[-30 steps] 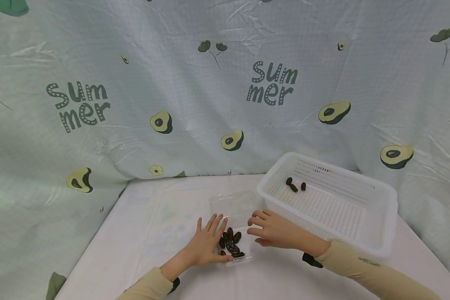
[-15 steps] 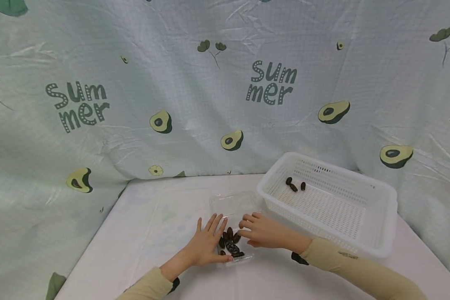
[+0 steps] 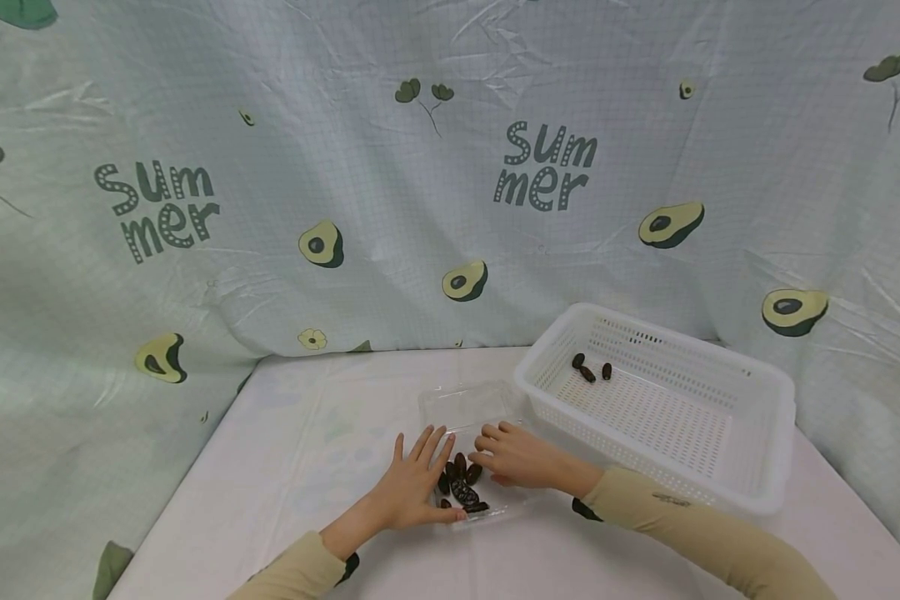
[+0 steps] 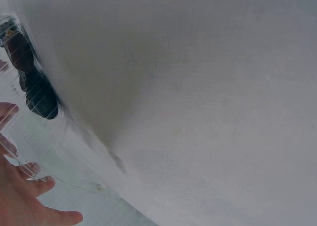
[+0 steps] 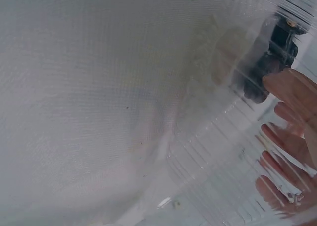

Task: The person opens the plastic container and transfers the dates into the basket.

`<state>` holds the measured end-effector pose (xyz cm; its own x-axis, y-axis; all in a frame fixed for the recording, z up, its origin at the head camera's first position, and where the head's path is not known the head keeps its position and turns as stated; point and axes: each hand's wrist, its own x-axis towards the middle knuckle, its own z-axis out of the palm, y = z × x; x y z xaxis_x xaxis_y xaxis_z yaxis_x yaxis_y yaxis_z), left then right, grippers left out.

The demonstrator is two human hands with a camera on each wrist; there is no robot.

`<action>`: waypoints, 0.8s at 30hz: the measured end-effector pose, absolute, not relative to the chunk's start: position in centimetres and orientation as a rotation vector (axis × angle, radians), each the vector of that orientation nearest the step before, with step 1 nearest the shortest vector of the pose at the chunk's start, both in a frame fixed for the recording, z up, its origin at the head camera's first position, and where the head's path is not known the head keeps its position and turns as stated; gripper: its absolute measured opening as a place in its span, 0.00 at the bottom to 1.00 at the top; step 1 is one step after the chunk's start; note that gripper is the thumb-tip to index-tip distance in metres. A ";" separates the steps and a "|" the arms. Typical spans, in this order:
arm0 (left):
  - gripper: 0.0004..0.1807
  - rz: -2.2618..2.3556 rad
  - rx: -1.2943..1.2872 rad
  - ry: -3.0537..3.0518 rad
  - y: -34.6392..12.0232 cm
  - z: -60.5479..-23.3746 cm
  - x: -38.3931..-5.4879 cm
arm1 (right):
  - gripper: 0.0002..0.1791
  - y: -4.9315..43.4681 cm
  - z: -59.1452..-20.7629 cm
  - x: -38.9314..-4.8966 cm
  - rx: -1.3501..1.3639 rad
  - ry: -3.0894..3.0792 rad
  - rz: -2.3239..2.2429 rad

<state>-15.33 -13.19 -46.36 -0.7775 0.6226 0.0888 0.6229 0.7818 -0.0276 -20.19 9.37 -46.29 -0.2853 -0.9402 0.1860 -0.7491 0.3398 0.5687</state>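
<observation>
Several dark brown dates [image 3: 464, 492] lie in the near half of a clear plastic clamshell box [image 3: 461, 406], whose lid is folded back on the table. My left hand [image 3: 405, 493] rests along the box's left side, fingers spread. My right hand [image 3: 525, 457] is over the right part of the box, its fingers bent loosely beside the dates, with nothing seen in its grasp. In the left wrist view, the dates [image 4: 42, 97] show through the box wall above the spread fingers [image 4: 37, 187]. In the right wrist view, the fingers [image 5: 282, 137] appear behind clear plastic, the thumb close to the dates [image 5: 257, 82].
A white perforated plastic basket [image 3: 645, 462] stands at the right of the table [image 3: 300, 467], near the right forearm. Two or three dates [image 3: 587, 373] lie in its far left corner. A printed curtain [image 3: 390, 183] hangs behind the table.
My right hand has moved left over the box to the dates, then slightly away from me. The left hand stays in place, and the dates look unmoved.
</observation>
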 end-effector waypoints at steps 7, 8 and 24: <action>0.57 -0.020 -1.006 -2.878 -13.3 -46.4 -15.3 | 0.19 8.8 -47.2 -20.4 1.465 -2.216 -0.540; 0.57 -0.019 -1.006 -2.878 -13.3 -46.4 -15.3 | 0.19 8.8 -47.2 -20.4 1.464 -2.216 -0.535; 0.57 0.006 -1.001 -2.873 -13.2 -46.4 -15.3 | 0.05 8.8 -48.0 -20.7 1.490 -2.129 -0.433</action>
